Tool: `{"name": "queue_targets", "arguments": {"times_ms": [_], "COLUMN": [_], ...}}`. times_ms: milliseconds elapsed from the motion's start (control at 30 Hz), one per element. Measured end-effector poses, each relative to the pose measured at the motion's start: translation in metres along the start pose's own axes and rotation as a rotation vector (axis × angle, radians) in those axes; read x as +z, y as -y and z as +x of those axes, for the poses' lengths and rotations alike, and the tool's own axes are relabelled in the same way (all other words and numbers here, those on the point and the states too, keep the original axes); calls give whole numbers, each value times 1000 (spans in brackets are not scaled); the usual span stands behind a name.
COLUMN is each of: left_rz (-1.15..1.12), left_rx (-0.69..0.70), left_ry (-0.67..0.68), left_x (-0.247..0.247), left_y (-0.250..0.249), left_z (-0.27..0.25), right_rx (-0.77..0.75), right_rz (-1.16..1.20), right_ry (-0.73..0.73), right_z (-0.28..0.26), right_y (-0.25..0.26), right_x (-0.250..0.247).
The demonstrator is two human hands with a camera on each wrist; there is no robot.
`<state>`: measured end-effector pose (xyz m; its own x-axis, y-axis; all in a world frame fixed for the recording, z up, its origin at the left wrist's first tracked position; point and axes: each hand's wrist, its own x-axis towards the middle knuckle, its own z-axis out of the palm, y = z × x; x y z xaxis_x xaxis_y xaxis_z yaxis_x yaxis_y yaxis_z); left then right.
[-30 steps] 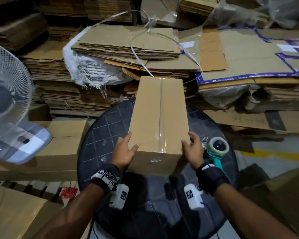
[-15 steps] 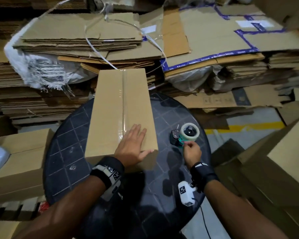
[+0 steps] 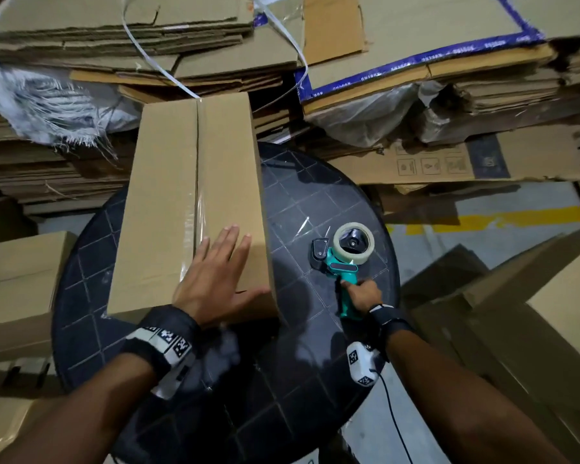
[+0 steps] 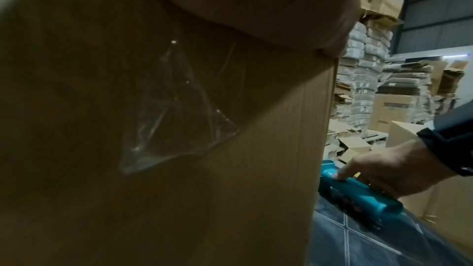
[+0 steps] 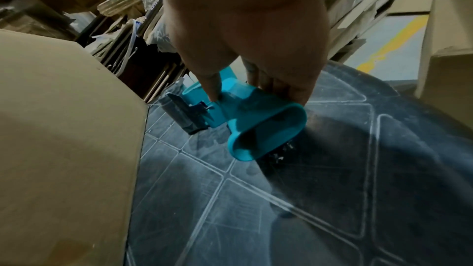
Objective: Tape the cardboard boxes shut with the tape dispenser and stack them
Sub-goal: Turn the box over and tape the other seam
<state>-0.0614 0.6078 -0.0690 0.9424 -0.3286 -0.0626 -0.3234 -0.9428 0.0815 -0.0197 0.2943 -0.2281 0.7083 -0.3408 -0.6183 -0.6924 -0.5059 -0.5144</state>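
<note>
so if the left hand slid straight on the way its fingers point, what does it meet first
Nothing soon: the left hand lies flat on the long brown cardboard box, fingers pointing along its top. Past the far end, probably the stacked flattened cardboard; depth is unclear.

plain tan cardboard box (image 3: 188, 202), teal tape dispenser (image 3: 340, 272) — black table (image 3: 315, 202) with pale grid lines

Count: one long cardboard box (image 3: 188, 202) on one round bench (image 3: 315, 380). One tape dispenser (image 3: 340, 262), carrying one tape roll (image 3: 354, 242). Two hands: left hand (image 3: 211, 283), right hand (image 3: 362, 294). Flattened cardboard stacks (image 3: 148, 38): number cannot be told.
</note>
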Motion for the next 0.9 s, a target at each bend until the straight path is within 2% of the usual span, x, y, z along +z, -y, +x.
{"name": "queue_targets", "arguments": {"times_ms": [100,167,267,333,467,567,633,767,833,900], "left_rz": [-18,-41,-21,-8,-35,-53,-36,3,-149,-521], "left_rx": [-12,-10,-1,-6,3,30,74,127,83,-60], "left_ry": [0,10,18,31,59,68,58,58,18,-103], "left_x": [-1,-2,-3,-3,-6,-9,-9,-13,-14,-24], "left_y": [0,1,2,3,4,12,21,28,26,21], "left_z": [-1,-2,-4,-4,-6,-11,-19,-29,-31,-36], "right_rx": [10,158,342,343,318,163,-25,-366,-475,-563], "right_rz": [230,451,614,680,768,770,775,528,382,268], "right_ry": [192,410,704,752,733,706,680,580,501,467], "right_z": [13,13,-3,-13,-34,-60,-79,-124,-148,-173], "right_y": [0,4,22,30,41,54,65,95,109,123], "right_x": [2,1,-12,-21,-32,-47,-61,-90,-97,-99]}}
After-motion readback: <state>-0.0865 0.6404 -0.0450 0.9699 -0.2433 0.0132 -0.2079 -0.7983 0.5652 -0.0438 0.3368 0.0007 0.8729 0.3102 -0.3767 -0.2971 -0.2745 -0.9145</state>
